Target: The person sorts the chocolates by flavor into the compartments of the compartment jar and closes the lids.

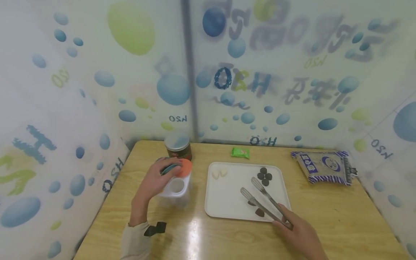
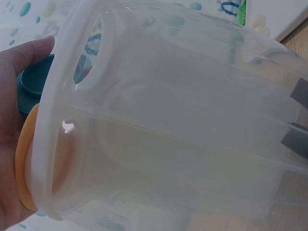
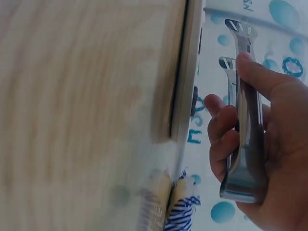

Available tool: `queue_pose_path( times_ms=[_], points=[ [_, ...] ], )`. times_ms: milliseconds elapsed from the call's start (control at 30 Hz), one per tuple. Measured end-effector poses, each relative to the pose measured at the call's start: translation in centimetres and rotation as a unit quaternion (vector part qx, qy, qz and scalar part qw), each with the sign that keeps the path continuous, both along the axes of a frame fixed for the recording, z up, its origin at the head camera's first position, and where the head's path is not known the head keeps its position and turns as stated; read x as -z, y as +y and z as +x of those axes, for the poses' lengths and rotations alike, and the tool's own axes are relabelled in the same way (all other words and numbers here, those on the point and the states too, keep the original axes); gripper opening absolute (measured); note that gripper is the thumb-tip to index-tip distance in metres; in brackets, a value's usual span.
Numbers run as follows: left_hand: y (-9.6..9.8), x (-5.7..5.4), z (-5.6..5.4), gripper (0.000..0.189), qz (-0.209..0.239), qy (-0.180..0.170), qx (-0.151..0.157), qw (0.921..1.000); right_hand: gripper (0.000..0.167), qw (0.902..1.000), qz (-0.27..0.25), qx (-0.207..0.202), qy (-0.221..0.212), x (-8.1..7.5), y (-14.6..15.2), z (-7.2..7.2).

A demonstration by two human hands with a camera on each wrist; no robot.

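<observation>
My left hand point(image 1: 157, 177) is over a clear plastic container point(image 1: 182, 200), its fingers and thumb pinching a dark green lid point(image 1: 169, 169). An orange lid point(image 1: 186, 168) covers one of the container's openings, and a round opening point(image 1: 177, 185) at the front is uncovered. In the left wrist view the green lid point(image 2: 37, 79) is beside the orange lid point(image 2: 27, 159). My right hand point(image 1: 300, 231) grips metal tongs point(image 1: 271, 202), whose arms stand apart above the white tray point(image 1: 224, 207). Dark brown pieces point(image 1: 259, 212) lie partly beneath the tongs.
Several black round pieces point(image 1: 263, 170) and pale pieces point(image 1: 216, 174) lie on the tray. Behind the container stands a dark can point(image 1: 178, 146) with a silvery lid. A green packet point(image 1: 240, 152) lies behind the tray, and a blue-and-white bag point(image 1: 325, 167) rests at the right.
</observation>
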State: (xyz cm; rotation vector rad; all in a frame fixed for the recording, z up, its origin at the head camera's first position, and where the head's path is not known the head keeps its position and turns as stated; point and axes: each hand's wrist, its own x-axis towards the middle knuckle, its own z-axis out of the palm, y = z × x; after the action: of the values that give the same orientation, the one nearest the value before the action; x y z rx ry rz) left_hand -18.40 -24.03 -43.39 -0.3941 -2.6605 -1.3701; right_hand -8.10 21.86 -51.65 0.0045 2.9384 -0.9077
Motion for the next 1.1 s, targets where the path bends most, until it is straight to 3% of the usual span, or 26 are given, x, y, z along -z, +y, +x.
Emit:
queue_pose_path(
  times_ms=[200, 400, 867, 1100],
  points=[
    [-0.1, -0.3, 0.1, 0.028, 0.004, 0.008, 0.004, 1.0000, 0.075, 0.9985, 0.020, 0.018, -0.047, -0.1, 1.8, 1.0],
    [-0.5, -0.1, 0.1, 0.026, 0.000, 0.017, 0.002, 0.9998, 0.082, 0.9964, 0.026, 0.011, -0.080, 0.3, 3.2, 1.9],
    [-0.1, -0.4, 0.2, 0.027, -0.001, 0.013, 0.000, 0.9999, 0.073, 0.9922, 0.018, -0.023, -0.121, 0.7, 4.8, 3.2],
    [0.1, -0.2, 0.0, 0.027, -0.004, 0.007, -0.003, 1.0000, 0.068, 0.9929, 0.028, -0.028, -0.112, 1.0, 4.8, 3.3]
  ],
)
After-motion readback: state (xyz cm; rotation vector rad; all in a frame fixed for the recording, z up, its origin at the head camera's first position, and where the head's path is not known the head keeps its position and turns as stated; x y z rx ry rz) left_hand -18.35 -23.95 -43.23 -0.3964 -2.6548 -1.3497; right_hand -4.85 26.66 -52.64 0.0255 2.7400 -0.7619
